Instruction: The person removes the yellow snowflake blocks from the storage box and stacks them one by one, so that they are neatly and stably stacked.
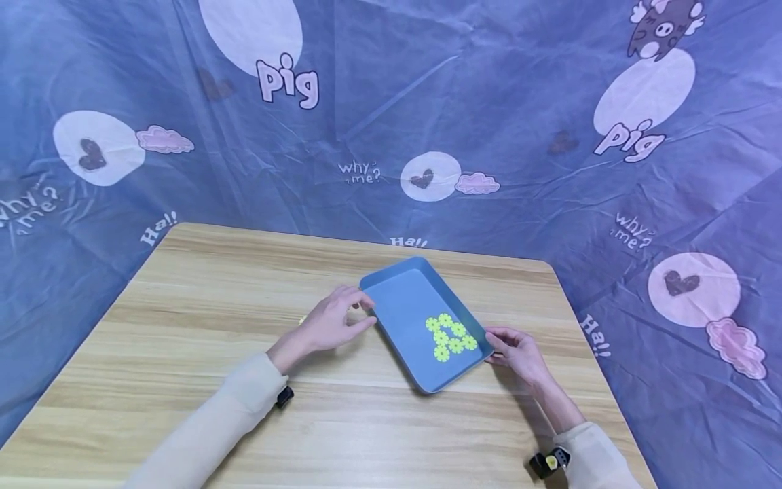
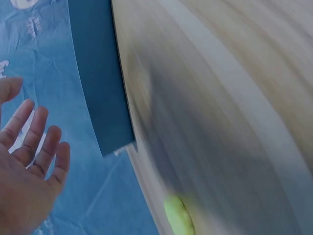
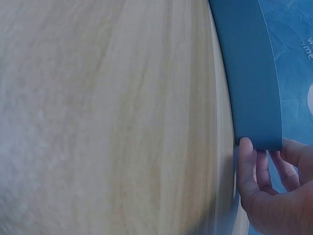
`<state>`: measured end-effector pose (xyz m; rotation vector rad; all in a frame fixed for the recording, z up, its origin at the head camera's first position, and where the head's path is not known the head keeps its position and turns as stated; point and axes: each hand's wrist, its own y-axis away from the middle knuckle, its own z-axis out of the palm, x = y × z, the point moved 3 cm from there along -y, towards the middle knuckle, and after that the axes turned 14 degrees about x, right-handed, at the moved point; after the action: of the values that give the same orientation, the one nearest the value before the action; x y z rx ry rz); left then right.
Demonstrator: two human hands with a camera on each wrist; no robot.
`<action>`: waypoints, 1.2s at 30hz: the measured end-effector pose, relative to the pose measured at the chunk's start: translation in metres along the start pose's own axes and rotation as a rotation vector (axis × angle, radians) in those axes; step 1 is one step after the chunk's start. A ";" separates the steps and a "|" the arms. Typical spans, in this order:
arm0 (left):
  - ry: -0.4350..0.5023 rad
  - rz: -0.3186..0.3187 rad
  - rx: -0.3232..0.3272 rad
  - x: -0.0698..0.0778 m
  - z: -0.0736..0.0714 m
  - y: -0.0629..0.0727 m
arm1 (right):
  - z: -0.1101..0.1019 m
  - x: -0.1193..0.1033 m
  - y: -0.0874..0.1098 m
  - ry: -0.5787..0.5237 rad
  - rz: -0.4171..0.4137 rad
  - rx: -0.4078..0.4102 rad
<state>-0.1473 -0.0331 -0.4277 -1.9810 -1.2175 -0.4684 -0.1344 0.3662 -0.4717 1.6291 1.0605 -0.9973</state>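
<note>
A blue rectangular tray (image 1: 397, 299) sits at an angle on the wooden table. Inside it, near the right end, lie several yellow-green flower-shaped pieces (image 1: 457, 329), grouped in a rough ring. At the tray's near right corner my right hand (image 1: 519, 353) pinches the wall, as the right wrist view shows with the hand (image 3: 274, 191) at the tray's end (image 3: 252, 98). My left hand (image 1: 332, 319) is beside the tray's left edge, fingers loosely bent and holding nothing; the left wrist view shows the hand (image 2: 32, 166) apart from the tray wall (image 2: 98, 73).
Partly hidden behind my left wrist, a yellow-green piece (image 1: 302, 319) lies on the table (image 1: 214, 299); the left wrist view shows a blurred yellow-green piece (image 2: 179, 215) too. Blue printed cloth (image 1: 379, 102) hangs behind the table and along both sides.
</note>
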 end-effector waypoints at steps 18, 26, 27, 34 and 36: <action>-0.247 0.228 -0.200 0.033 0.067 -0.023 | -0.001 0.001 0.001 -0.009 0.002 0.001; -0.320 0.262 -0.250 0.035 0.095 -0.033 | -0.001 0.001 0.001 0.000 -0.001 0.002; -0.323 0.263 -0.254 0.035 0.098 -0.034 | -0.001 0.001 0.001 0.001 -0.002 0.001; -0.341 0.247 -0.281 0.036 0.111 -0.042 | 0.000 0.000 0.001 -0.002 -0.003 0.000; -0.346 0.240 -0.290 0.037 0.114 -0.044 | 0.000 0.000 0.001 -0.003 -0.003 0.001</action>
<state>-0.1762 0.0864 -0.4606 -2.4999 -1.1406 -0.1911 -0.1331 0.3662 -0.4714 1.6266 1.0610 -1.0018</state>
